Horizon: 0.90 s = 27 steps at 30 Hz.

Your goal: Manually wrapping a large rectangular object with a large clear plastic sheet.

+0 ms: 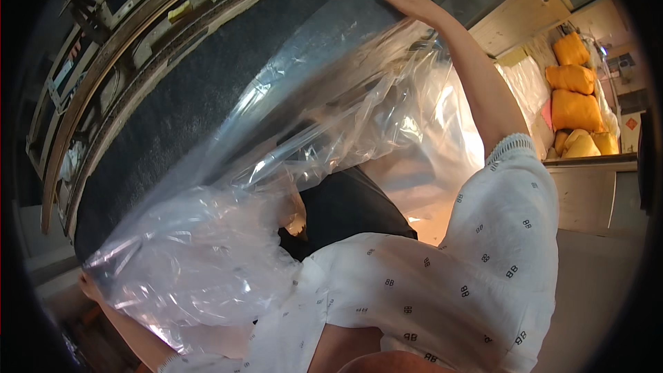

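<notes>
A wide sheet of clear plastic (200,249) is drawn across a long dark work surface (173,107) and hangs in shiny folds down its near side, over my lap. At the lower left, my left hand (88,286) grips the sheet's corner at the surface's end; its fingers are partly hidden. Far up to the right, my right hand (409,1) lies with fingers stretched out on the sheet near the surface's other end. My right arm reaches out at full length. Between the hands the plastic looks pulled fairly taut along the surface.
Behind the surface runs a curved-looking frame of rails (103,90), with a small yellow piece (180,12) on it. Several orange bundles (577,110) are stacked at the right. A wooden cabinet door (518,17) with a metal knob stands at the upper right.
</notes>
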### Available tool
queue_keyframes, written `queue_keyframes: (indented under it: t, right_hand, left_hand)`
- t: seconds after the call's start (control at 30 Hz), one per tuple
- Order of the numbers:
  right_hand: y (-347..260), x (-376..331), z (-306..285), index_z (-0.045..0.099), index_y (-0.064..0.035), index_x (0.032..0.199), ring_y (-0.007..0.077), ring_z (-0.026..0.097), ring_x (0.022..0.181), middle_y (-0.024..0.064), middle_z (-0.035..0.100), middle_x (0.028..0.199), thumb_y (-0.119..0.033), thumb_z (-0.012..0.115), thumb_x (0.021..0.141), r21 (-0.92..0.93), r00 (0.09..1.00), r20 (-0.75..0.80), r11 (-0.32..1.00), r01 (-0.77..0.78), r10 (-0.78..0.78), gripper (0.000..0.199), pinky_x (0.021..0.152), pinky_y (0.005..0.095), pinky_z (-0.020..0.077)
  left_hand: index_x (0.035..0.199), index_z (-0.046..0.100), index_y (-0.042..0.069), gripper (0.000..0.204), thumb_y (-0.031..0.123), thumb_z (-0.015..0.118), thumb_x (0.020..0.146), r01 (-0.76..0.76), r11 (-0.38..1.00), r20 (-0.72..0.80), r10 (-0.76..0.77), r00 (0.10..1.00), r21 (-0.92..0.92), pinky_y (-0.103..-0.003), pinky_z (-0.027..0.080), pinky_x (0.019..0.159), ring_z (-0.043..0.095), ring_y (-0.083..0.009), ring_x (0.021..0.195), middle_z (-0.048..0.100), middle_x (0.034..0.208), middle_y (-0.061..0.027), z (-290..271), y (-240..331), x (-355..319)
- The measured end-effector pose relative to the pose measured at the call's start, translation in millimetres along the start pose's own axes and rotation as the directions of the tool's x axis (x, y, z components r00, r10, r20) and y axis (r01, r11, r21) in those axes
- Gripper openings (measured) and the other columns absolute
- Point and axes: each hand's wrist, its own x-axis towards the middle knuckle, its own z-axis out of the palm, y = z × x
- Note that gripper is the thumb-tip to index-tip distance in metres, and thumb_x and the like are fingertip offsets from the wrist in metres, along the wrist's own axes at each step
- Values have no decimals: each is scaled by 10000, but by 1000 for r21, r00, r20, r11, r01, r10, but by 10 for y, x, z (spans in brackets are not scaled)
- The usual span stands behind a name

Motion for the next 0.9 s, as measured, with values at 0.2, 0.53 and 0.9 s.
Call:
queue_keyframes:
  t: [0.2,0.53,0.9]
  right_hand:
    - [177,288,275,408,-141,1278,286,378,1210,135,417,1297,-481,410,850,-197,980,-198,980,-14,-26,547,985,332,305]
    - [-585,430,-53,548,-82,1015,217,561,861,76,544,1019,-224,511,862,-655,863,-323,750,92,-388,212,746,366,439]
    - [-2318,-2375,1847,284,-15,1302,340,487,1051,240,288,1327,-194,666,730,254,846,364,916,312,-389,710,886,373,408]
  left_hand:
    - [981,626,50,460,450,484,802,297,955,-341,-286,896,-19,-407,435,817,568,-356,911,608,992,-178,633,430,170]
    - [896,590,-38,357,288,501,781,256,826,-333,-458,825,-502,-385,434,783,564,-335,878,591,929,-219,673,1787,154]
    - [845,547,18,133,131,537,776,187,672,-403,-617,676,-716,-356,431,740,561,-290,788,582,834,-145,106,2609,-339]
